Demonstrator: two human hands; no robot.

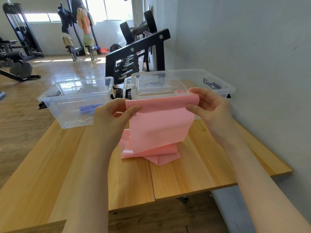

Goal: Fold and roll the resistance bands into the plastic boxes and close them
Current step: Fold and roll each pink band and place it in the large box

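Fingers (133, 109) of the left hand (116, 115) are curled, thumb on front, pinching the top left corner of the pink resistance band (159, 125); top right corner is pinched the same way by the right hand (210, 108). Band is held up flat between both hands above the wooden table (84, 165), its lower part hung down and crumpled in loose folds on the tabletop at 6 o'clock from the hands. Clear plastic box (75, 101) is seen at 10 o'clock from the left hand, lid off, with a rolled purple band (89, 109) lying inside near its right wall. Second clear box (183, 81) is placed at 12 o'clock just behind the pink band, uncovered, with clear lids (156, 86) stacked inside it, as far as can be told; black latches are visible on its ends. Dumbbell rack (138, 52) is seen behind the boxes, grey wall (252, 47) at 3 o'clock
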